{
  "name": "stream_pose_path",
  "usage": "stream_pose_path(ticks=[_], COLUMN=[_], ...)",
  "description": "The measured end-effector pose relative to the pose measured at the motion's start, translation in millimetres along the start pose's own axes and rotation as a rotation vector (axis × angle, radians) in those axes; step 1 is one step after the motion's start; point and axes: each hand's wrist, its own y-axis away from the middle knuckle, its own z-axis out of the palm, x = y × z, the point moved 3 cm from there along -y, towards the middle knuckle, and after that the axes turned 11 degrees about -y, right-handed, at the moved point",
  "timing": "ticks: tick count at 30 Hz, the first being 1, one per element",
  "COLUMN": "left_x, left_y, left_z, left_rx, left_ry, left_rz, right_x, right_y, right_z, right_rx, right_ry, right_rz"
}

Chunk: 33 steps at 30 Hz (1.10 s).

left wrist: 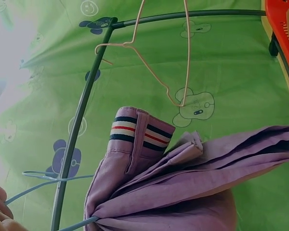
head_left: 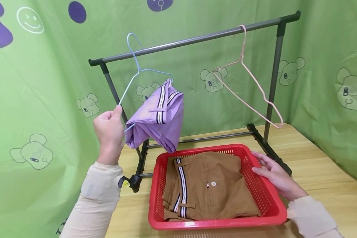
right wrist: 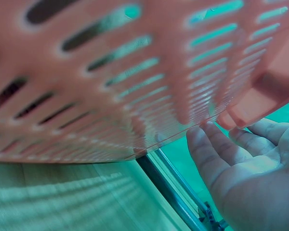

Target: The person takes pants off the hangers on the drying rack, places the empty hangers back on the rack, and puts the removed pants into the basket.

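My left hand point(head_left: 109, 130) grips the left arm of a light blue hanger point(head_left: 139, 70). Its hook straddles the rail, with the hook's curve standing above the bar. Folded purple trousers point(head_left: 154, 122) with a striped waistband hang bunched on this hanger; in the left wrist view the trousers point(left wrist: 159, 187) spread beside the hanger. On the right side, my right hand point(head_left: 275, 175) holds the rim of a red plastic basket point(head_left: 217, 224), thumb on top and fingers below. Folded brown trousers point(head_left: 223, 185) with a striped waistband and white button lie inside the basket.
A grey metal rail point(head_left: 193, 40) on a black-footed stand spans the wooden table point(head_left: 315, 165). Towards its right end hangs a bare pink hanger point(head_left: 242, 59). Behind is a green curtain point(head_left: 187, 16) printed with bear faces.
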Motion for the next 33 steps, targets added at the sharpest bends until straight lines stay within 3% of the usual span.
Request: stream_pose_path(ticks=[33], left_x=[-7.5], left_y=[8.8], left_z=[-7.8], left_rx=[-0.035], left_ry=[-0.082], left_rz=[0.017], right_x=[1.0], right_y=[-1.6], right_z=[0.7], right_rx=[-0.021], right_ry=[-0.035], right_rz=[-0.009])
